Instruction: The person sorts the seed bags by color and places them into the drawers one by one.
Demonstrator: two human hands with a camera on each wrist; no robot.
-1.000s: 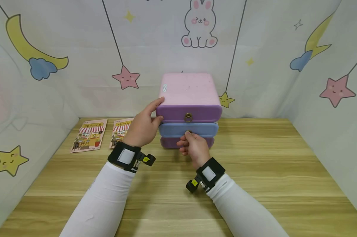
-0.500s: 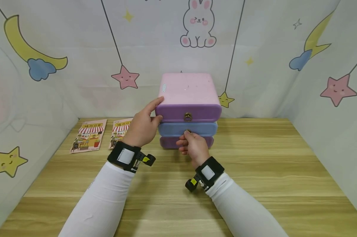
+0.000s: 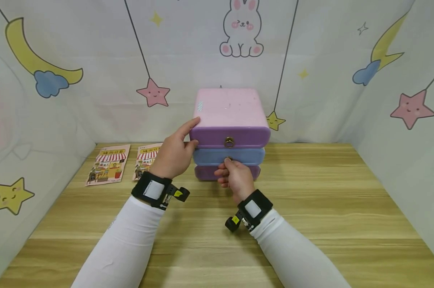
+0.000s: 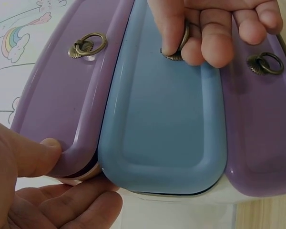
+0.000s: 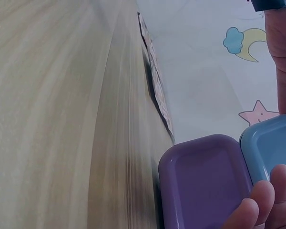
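One second brings almost no change: in the head view the drawer unit (image 3: 226,110) stays at the centre of the frame, and only a slight drift of the whole scene shows, apparently from the camera itself. Just below centre, the right hand (image 3: 239,182) keeps thumb and forefinger together on the brass ring (image 4: 186,36) of the blue drawer (image 3: 209,157), a pinch seen at the upper middle of the left wrist view. Left of centre, the left hand (image 3: 173,157) stays clamped on the unit's left edge, its thumb on the front of the upper purple drawer (image 3: 209,138). The blue front sits between that one and the lower purple drawer (image 3: 204,173), with no clear opening around it. Both grips therefore look settled, while the blue drawer, as far as can be judged, has not travelled either way.
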